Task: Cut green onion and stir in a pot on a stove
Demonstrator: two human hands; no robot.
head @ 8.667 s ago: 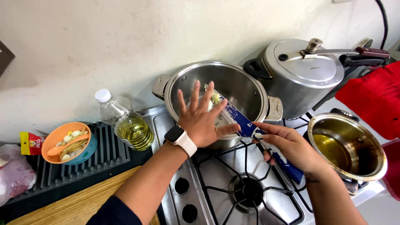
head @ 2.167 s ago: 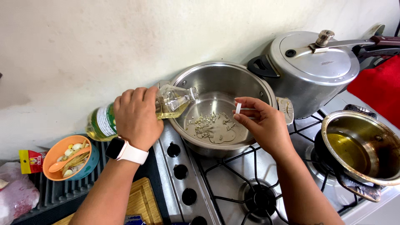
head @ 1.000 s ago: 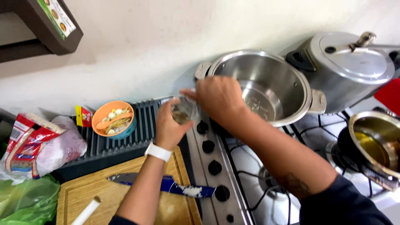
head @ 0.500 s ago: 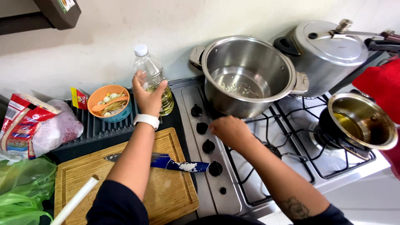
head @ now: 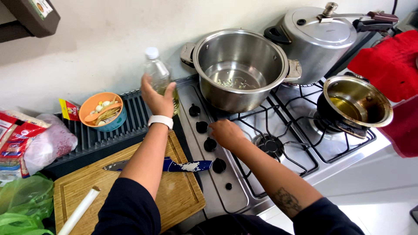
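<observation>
The left hand (head: 157, 99) is wrapped around the lower half of a clear plastic bottle (head: 157, 74) with a white cap, standing upright at the back edge of the stove (head: 226, 191), just beside the ribbed black drying mat (head: 109, 139). The fingers are curled about its far side, so the bottle's lower body is mostly hidden; yellowish oil shows low down inside it. Such a bottle is probably light, thin-walled and springy: a hard squeeze would dent it, and any oil on the outside would make it slippery. The waist, where the hand is now, looks like the safest place to hold it, with the cap on and the bottle kept upright.

The right hand (head: 227, 133) rests on the row of black knobs (head: 201, 126) along the stove's left side. Its fingers are bent down over one knob, but whether they pinch it or only touch it I cannot tell. The knobs are small, stiff and round, best taken between thumb and forefinger at the rim.

Behind the knobs a large steel pot (head: 239, 65) sits on the back burner with a little chopped food at its bottom. A pressure cooker (head: 320, 39) stands to its right, and a smaller pot (head: 355, 102) holds oil nearer the front. On the tabletop to the left lie a wooden cutting board (head: 183, 196) with a blue-handled knife (head: 174, 165), and an orange bowl (head: 102, 111) sits on the mat.
</observation>
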